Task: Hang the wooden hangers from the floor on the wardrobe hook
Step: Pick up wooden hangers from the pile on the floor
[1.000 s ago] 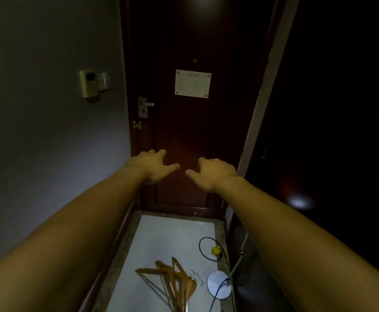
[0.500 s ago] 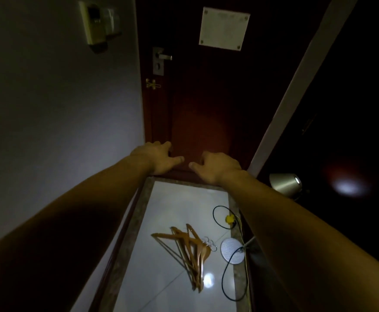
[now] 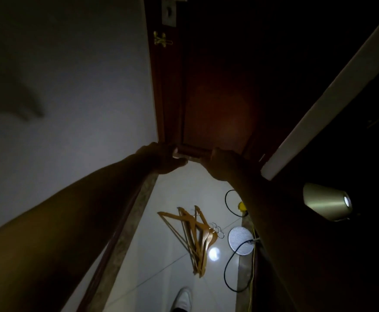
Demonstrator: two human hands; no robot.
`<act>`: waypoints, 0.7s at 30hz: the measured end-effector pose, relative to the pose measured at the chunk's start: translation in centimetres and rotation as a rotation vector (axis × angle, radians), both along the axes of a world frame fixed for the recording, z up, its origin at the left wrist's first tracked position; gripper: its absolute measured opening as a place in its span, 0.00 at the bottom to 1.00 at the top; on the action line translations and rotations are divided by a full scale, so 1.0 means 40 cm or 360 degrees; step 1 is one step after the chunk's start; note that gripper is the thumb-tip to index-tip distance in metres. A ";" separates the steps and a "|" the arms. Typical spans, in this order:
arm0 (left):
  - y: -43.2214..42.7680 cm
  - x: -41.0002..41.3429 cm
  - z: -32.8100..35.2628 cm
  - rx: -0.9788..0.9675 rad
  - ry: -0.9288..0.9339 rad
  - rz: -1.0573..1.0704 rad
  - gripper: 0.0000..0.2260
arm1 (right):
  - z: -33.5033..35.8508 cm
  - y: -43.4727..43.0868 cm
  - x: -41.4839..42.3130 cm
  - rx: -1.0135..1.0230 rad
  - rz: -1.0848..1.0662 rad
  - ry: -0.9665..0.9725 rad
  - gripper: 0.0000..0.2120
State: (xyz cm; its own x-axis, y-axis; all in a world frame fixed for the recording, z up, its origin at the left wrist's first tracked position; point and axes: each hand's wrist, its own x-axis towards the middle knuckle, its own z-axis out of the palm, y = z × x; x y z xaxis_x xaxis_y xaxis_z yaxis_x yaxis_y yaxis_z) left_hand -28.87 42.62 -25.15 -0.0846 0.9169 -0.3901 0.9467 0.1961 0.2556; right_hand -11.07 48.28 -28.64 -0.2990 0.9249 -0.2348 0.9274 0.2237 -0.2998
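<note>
Bundle of light-brown wooden hangers point(image 3: 195, 239) lies in an overlapping heap on the pale glossy tiled floor point(image 3: 161, 278), their silver wire hooks point(image 3: 217, 229) pointing toward a white ribbed round disc point(image 3: 240, 240) just beside them. None lifted, none hung; no wardrobe hook in view. Judgement: task at its very start, with the whole pickup and hanging left to do. Left hand point(image 3: 161, 158) and right hand point(image 3: 224, 163) are stretched forward side by side, high above the heap and well apart from it, in front of the foot of the dark reddish-brown wooden door point(image 3: 217, 97). Grip on both sides released: fingers relaxed, holding nothing, touching nothing as far as the dim light shows. Around the heap: black cable point(image 3: 227, 273) looping from the disc, small yellow object point(image 3: 241, 206) partly hidden behind the right forearm, brushed-metal cylindrical lamp point(image 3: 326, 201) glowing at right, toe of a white shoe point(image 3: 184, 298) at the bottom edge, grey wall point(image 3: 71, 86) at left.
</note>
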 end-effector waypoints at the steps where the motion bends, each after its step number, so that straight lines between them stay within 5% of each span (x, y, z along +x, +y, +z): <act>1: 0.017 0.004 -0.017 -0.0036 -0.0012 -0.0002 0.29 | -0.025 0.022 0.002 -0.0045 0.0004 -0.0010 0.31; 10: 0.167 -0.014 -0.239 -0.0426 -0.0066 0.0089 0.32 | -0.221 0.115 -0.013 -0.0395 0.0091 -0.0314 0.32; 21: 0.317 -0.083 -0.468 -0.0517 -0.0200 -0.0059 0.28 | -0.427 0.143 -0.095 -0.0710 -0.0202 -0.0146 0.23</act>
